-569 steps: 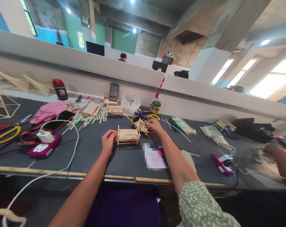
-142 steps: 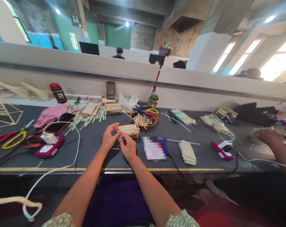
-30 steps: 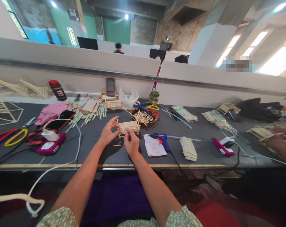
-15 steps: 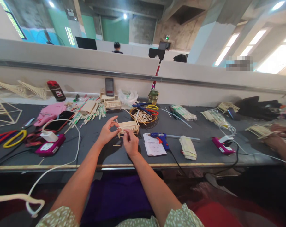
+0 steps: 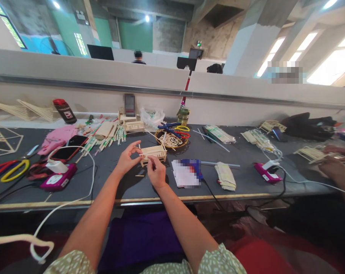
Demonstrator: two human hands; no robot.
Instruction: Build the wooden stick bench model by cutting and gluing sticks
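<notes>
A small bench-like model of wooden sticks stands on the dark table in front of me. At its left end, my left hand pinches with thumb and forefinger, the other fingers raised. My right hand is closed in a pinch at the model's front side; whatever lies between its fingertips is too small and covered to make out. A short loose stick lies on the table between my wrists. Just behind the model sits a round wicker basket of cut sticks, with scissors and blue-handled pliers on top.
To the right are a blurred blue glue gun on paper, a folded cloth and a purple power strip. Left lie another power strip, a phone, and yellow-handled scissors. A co-worker's hands handle another stick model.
The whole view has shifted slightly to one side. Both hands keep nearly the same pinch at the model, which stays in place on the table.
</notes>
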